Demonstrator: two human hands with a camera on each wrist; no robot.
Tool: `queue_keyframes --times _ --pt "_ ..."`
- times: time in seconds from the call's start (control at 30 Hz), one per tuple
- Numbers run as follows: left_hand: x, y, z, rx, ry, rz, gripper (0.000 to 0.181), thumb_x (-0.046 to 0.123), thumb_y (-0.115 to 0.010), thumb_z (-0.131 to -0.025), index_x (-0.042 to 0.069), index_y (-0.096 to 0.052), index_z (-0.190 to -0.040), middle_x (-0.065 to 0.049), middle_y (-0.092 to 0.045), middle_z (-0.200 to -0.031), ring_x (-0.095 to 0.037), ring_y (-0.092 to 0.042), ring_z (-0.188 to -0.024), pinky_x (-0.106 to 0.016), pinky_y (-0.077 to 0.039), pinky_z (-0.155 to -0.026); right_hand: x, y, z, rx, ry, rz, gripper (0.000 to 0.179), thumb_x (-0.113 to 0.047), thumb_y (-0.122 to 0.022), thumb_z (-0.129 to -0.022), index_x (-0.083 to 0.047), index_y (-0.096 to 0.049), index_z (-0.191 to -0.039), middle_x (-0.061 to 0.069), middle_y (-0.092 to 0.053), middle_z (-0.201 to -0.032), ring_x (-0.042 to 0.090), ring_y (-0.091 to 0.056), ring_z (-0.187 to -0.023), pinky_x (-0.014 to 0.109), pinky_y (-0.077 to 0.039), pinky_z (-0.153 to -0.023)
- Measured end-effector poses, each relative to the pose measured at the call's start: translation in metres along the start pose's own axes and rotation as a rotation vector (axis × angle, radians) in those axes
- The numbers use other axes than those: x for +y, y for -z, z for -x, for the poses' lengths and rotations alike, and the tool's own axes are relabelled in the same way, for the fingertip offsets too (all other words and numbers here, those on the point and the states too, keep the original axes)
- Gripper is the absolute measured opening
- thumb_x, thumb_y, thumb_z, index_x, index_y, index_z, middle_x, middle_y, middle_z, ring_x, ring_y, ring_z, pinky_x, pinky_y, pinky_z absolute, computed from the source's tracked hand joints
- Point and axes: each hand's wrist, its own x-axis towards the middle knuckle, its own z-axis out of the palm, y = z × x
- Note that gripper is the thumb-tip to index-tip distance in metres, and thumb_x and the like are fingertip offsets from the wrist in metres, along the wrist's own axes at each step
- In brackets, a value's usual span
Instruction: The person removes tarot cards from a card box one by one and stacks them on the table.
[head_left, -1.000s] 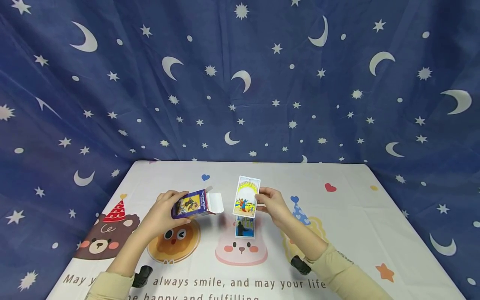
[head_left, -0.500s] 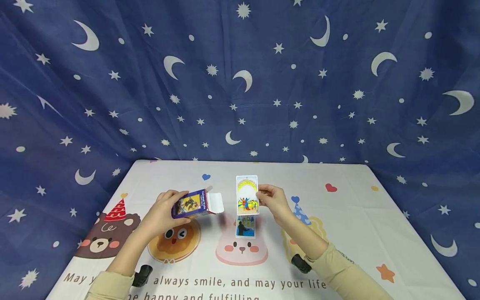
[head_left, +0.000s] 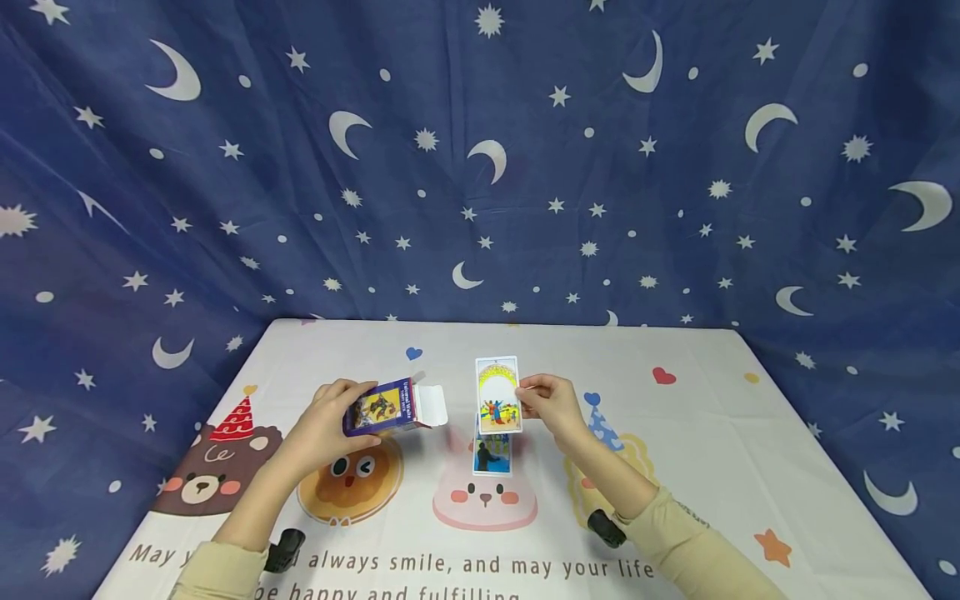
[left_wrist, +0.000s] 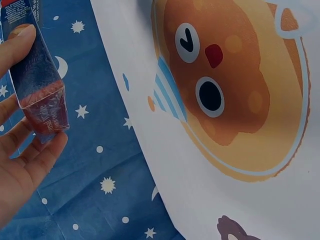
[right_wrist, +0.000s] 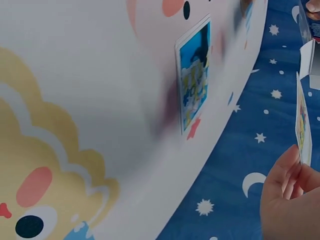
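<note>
In the head view my left hand (head_left: 330, 423) grips a purple tarot card box (head_left: 381, 407), fingers along its far side and thumb on the near side. The white end flap (head_left: 431, 406) stands open toward the right. My right hand (head_left: 553, 407) pinches a tarot card (head_left: 498, 395) with a yellow arch by its right edge, face up and raised off the table. Below it lies a blue tarot card (head_left: 492, 455) with a dark figure, on a thin stack whose edge shows in the right wrist view. The raised card hides its upper part.
A white tablecloth (head_left: 637, 367) printed with cartoon faces and lettering covers the table. Behind it hangs a blue curtain (head_left: 525, 167) with moons and stars. Black wrist camera parts (head_left: 285, 550) sit below each forearm.
The arch card turned from a slight tilt to nearly straight, then shifted slightly right and nearer with my right hand. My left hand and the box hold still.
</note>
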Motion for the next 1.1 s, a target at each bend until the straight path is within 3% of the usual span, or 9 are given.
queue_keyframes --times 0.27,0.63,0.9,1.1 --pt "0.001 0.0 0.0 -0.004 0.0 0.001 0.077 0.025 -0.085 -0.067 0.007 -0.05 -0.134 -0.018 -0.053 -0.121 -0.035 -0.047 -0.111 -0.055 -0.047 -0.092 0.006 0.003 -0.006 -0.012 -0.032 -0.026 0.013 0.002 -0.061 -0.088 0.009 -0.058 -0.098 0.003 -0.06 -0.065 0.008 -0.058 -0.054 0.022 -0.056 -0.056" --pt "0.001 -0.001 -0.001 -0.01 0.001 0.005 0.077 0.025 -0.085 -0.068 0.007 -0.05 -0.134 -0.018 -0.053 -0.122 -0.035 -0.047 -0.111 -0.055 -0.047 -0.092 0.014 0.002 -0.01 -0.016 -0.067 0.02 0.012 0.001 -0.06 -0.088 0.009 -0.058 -0.098 0.007 -0.063 -0.072 0.009 -0.058 -0.055 0.024 -0.057 -0.057" --pt "0.0 -0.001 -0.001 -0.007 -0.004 0.005 0.077 0.024 -0.085 -0.068 0.007 -0.05 -0.134 -0.018 -0.053 -0.122 -0.035 -0.047 -0.11 -0.055 -0.047 -0.092 0.025 -0.003 -0.013 -0.056 -0.115 0.05 0.01 0.002 -0.058 -0.087 0.009 -0.057 -0.094 0.004 -0.059 -0.065 0.009 -0.055 -0.052 0.022 -0.055 -0.053" --pt "0.001 -0.001 -0.001 -0.011 0.003 0.007 0.077 0.024 -0.085 -0.068 0.007 -0.05 -0.134 -0.018 -0.053 -0.122 -0.035 -0.047 -0.111 -0.055 -0.047 -0.092 0.031 -0.008 -0.014 -0.103 -0.212 0.094 0.01 0.0 -0.058 -0.088 0.008 -0.058 -0.094 0.005 -0.056 -0.065 0.009 -0.053 -0.052 0.021 -0.055 -0.052"
